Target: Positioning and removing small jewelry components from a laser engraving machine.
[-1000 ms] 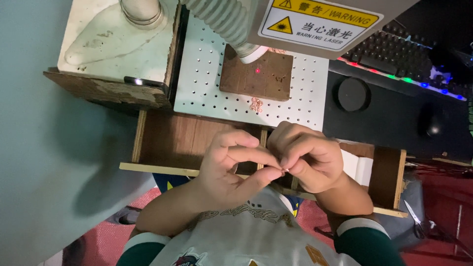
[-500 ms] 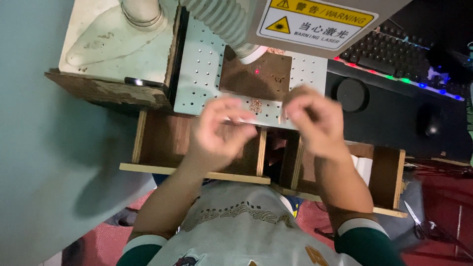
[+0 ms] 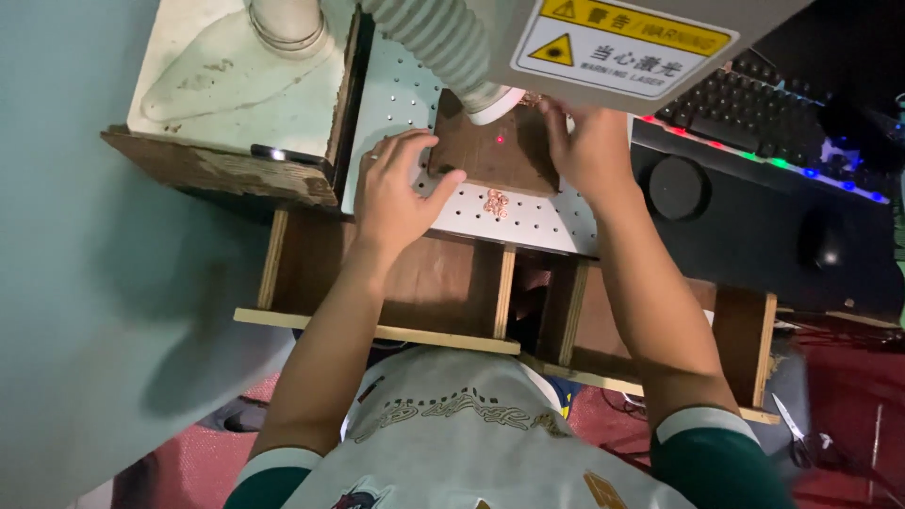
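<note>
Pale perforated metal bench plate (image 3: 528, 212) sits on a wooden frame of open compartments (image 3: 415, 283), person leaning over it from below. Grey laser head housing with a yellow warning label (image 3: 622, 42) overhangs the plate from the top; ribbed grey hose (image 3: 434, 42) runs in beside it. Black keyboard with coloured backlight (image 3: 745, 118) and a black round puck (image 3: 674, 187) lie to the right, well apart from the work.

Dark brown flat wooden block (image 3: 495, 151) lies on the plate directly under the laser head, red laser dot on its top face.

Left hand (image 3: 396, 193) rests palm-down on the plate, fingers spread and half curled, tips touching the block's left edge; not gripping anything. Right hand (image 3: 589, 151) is pressed against the block's right edge, fingers reaching up under the housing; tips are hidden there, so can't tell whether they pinch anything.

Small cluster of coppery metal bits (image 3: 496, 202) sits on the plate just below the block, between the two hands, touching neither.
</note>
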